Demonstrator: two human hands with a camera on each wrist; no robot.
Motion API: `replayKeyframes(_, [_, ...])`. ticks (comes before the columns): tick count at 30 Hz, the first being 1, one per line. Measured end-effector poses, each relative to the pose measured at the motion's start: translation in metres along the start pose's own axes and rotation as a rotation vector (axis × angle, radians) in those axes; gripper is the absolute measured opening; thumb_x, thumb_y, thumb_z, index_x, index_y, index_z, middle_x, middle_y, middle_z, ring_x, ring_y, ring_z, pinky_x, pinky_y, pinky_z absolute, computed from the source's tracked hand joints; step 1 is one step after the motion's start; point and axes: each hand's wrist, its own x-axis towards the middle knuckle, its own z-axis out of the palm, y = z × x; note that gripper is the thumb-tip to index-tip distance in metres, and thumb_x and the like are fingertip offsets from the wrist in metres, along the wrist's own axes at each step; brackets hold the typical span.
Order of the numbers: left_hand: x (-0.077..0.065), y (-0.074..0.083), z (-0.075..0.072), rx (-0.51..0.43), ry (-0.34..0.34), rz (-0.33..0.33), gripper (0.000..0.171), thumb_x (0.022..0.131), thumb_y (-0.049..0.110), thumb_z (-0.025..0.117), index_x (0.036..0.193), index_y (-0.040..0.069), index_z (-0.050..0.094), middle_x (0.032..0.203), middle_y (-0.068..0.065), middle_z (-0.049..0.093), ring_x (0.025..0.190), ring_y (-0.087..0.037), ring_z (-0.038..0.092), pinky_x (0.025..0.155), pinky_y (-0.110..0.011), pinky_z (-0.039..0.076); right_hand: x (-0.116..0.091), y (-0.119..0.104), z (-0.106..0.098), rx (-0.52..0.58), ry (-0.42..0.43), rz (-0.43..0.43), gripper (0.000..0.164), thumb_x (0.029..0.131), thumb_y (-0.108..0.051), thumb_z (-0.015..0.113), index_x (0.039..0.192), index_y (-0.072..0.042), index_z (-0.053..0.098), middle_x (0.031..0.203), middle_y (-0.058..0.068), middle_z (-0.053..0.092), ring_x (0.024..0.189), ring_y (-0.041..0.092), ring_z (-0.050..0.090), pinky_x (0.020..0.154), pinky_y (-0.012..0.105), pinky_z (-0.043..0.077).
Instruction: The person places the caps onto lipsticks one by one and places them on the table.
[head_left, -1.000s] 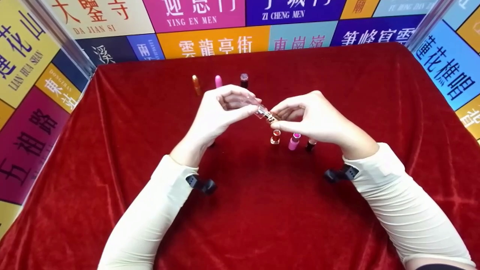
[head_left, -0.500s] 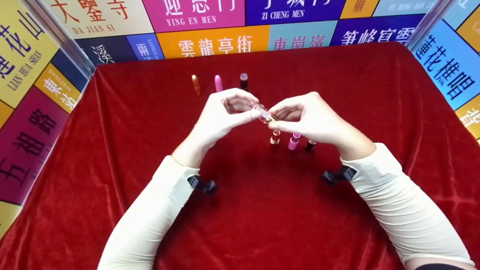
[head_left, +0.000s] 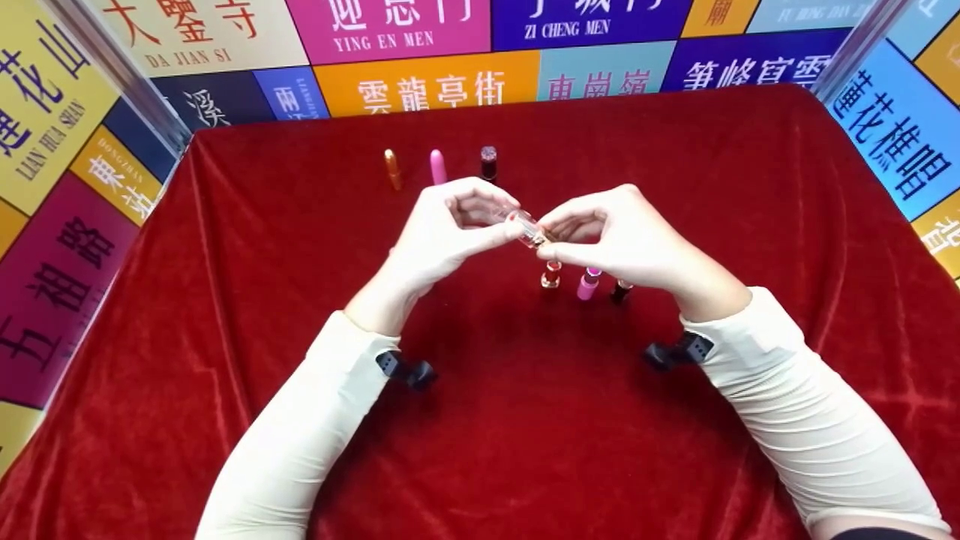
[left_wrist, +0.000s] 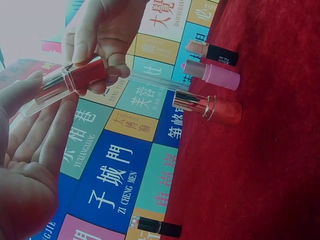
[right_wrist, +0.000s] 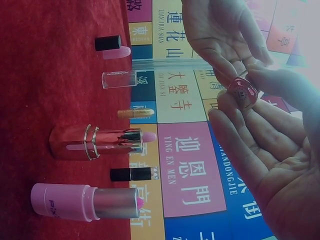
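In the head view, my left hand (head_left: 442,232) pinches the clear cap (head_left: 527,226) of a lipstick, thumb on the near side. My right hand (head_left: 626,232) grips the lipstick's base at the other end. Seen from the left wrist, the lipstick (left_wrist: 87,75) has a glossy red base with a gold collar, and the clear cap (left_wrist: 37,105) surrounds its gold tube. The right wrist view shows only the red base's end (right_wrist: 243,93) between the fingers. Below the right hand stand three uncapped lipsticks: red and gold (right_wrist: 95,142), pink (right_wrist: 62,201) and black (left_wrist: 221,55).
Farther back on the red cloth (head_left: 495,412) stand a gold lipstick (head_left: 393,169), a pink one (head_left: 438,166) and a black one (head_left: 488,163). The right wrist view also shows a clear cap (right_wrist: 119,79) and a black cap (right_wrist: 108,43). Lettered panels (head_left: 427,90) border the table.
The left hand has shifted slightly down and to the right, sliding the clear cap over the gold tube toward the base. Over the last half second, the hands barely move.
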Motion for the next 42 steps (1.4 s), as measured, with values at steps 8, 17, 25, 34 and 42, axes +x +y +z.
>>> replayKeyframes(8, [0.001, 0.0, 0.001, 0.014, 0.001, -0.003, 0.019, 0.09, 0.003, 0.084, 0.108, 0.001, 0.077, 0.1, -0.011, 0.081, 0.092, -0.025, 0.078, 0.084, -0.035, 0.062, -0.001, 0.0, 0.0, -0.002, 0.003, 0.002, 0.021, 0.09, -0.01, 0.088, 0.109, -0.004, 0.083, 0.096, 0.005, 0.082, 0.088, 0.01, 0.078, 0.085, 0.026, 0.062])
replayKeyframes(17, [0.001, -0.001, 0.002, 0.028, 0.004, 0.002, 0.02, 0.09, 0.003, 0.084, 0.108, -0.002, 0.076, 0.099, -0.01, 0.081, 0.089, -0.024, 0.077, 0.082, -0.034, 0.061, -0.002, -0.001, 0.0, 0.002, 0.009, -0.002, 0.02, 0.089, -0.009, 0.088, 0.109, -0.004, 0.083, 0.096, 0.005, 0.082, 0.087, 0.01, 0.078, 0.085, 0.027, 0.063])
replayKeyframes(25, [0.001, -0.001, 0.002, 0.037, 0.002, 0.0, 0.02, 0.089, 0.003, 0.085, 0.107, -0.001, 0.077, 0.098, -0.01, 0.081, 0.09, -0.025, 0.078, 0.083, -0.035, 0.062, -0.001, 0.0, 0.0, -0.014, 0.004, -0.006, 0.019, 0.09, -0.01, 0.088, 0.108, -0.006, 0.084, 0.096, 0.003, 0.082, 0.088, 0.01, 0.078, 0.085, 0.025, 0.062])
replayKeyframes(34, [0.0, 0.002, -0.004, 0.064, -0.018, -0.012, 0.023, 0.089, 0.005, 0.086, 0.111, 0.0, 0.078, 0.099, -0.01, 0.081, 0.091, -0.026, 0.078, 0.083, -0.035, 0.062, 0.0, -0.001, 0.001, -0.007, -0.019, -0.012, 0.02, 0.091, -0.013, 0.087, 0.109, -0.006, 0.083, 0.097, 0.002, 0.082, 0.088, 0.012, 0.078, 0.084, 0.025, 0.062])
replayKeyframes(42, [-0.002, 0.017, -0.021, 0.139, -0.001, -0.022, 0.028, 0.09, 0.005, 0.085, 0.116, -0.002, 0.078, 0.105, -0.012, 0.081, 0.097, -0.025, 0.078, 0.088, -0.037, 0.062, 0.001, -0.002, -0.006, 0.003, 0.017, 0.007, 0.022, 0.09, -0.012, 0.088, 0.11, -0.005, 0.083, 0.097, 0.006, 0.081, 0.088, 0.012, 0.078, 0.086, 0.024, 0.062])
